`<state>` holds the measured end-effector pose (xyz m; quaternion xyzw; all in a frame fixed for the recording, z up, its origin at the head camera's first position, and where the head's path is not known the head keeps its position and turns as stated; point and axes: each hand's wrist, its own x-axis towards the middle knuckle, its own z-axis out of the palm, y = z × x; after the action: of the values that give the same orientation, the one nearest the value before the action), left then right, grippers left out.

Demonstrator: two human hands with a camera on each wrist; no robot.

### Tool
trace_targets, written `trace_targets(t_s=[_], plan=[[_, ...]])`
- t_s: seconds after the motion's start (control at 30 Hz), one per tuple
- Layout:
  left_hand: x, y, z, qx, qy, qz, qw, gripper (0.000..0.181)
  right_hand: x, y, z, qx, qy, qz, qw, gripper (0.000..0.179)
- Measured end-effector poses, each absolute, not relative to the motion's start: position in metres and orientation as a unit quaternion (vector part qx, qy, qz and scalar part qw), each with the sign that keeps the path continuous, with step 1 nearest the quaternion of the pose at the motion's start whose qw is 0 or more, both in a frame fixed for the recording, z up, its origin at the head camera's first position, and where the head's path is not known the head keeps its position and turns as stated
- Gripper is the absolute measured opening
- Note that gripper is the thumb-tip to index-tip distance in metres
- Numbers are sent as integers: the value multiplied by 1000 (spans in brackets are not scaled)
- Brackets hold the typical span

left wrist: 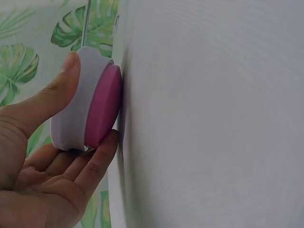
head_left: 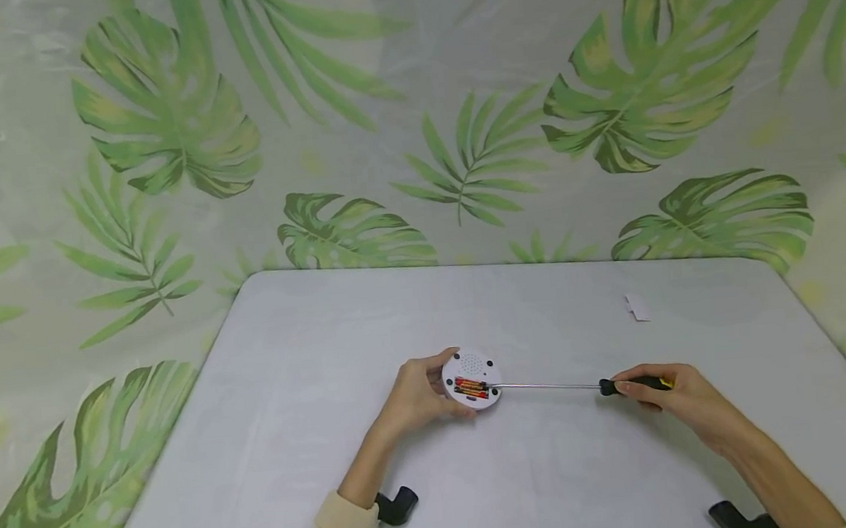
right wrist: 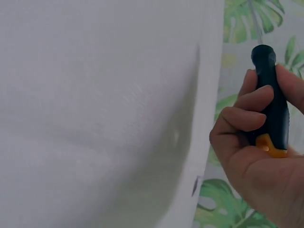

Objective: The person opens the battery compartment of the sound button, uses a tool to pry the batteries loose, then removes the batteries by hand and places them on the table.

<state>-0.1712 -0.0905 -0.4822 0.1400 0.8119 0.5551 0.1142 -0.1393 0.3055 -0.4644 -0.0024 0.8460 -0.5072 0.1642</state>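
Note:
My left hand (head_left: 416,397) grips a small round white device (head_left: 473,361) by its edge, its underside turned up. Two red-and-black batteries (head_left: 471,388) lie in the device's open compartment. In the left wrist view the device's other face shows as a pink dome (left wrist: 105,107), close to the table. My right hand (head_left: 676,400) holds a screwdriver (right wrist: 274,99) by its dark handle with a yellow end. The long metal shaft (head_left: 548,386) points left, its tip at the right end of the batteries; whether it touches them I cannot tell.
A small white piece (head_left: 637,308) lies toward the back right of the white table (head_left: 310,347). Behind the table's far edge hangs a leaf-patterned cloth (head_left: 355,153). Black mounts (head_left: 397,506) sit at both wrists.

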Motion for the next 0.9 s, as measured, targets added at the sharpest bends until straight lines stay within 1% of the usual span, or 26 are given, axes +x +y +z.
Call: trace_targets(t_s=[0.13,0.27,0.4,0.5,0.7,0.9], plan=[[-171,-90,-483,140,810,558,117,98,-137,307,-469,16,827,-526,198,38],[-171,-91,-483,139,805,564,121,98,-136,310,-471,20,799,-554,231,33],[-172,-90,-484,139,800,570,127,97,-135,313,-471,18,779,-576,247,27],[-172,-91,-485,140,797,573,128,97,-134,313,-471,17,780,-578,241,26],[-173,-92,-483,136,791,582,131,96,-132,313,-467,25,809,-551,202,32],[-173,-92,-484,130,789,584,137,96,-129,318,-461,36,830,-528,177,35]])
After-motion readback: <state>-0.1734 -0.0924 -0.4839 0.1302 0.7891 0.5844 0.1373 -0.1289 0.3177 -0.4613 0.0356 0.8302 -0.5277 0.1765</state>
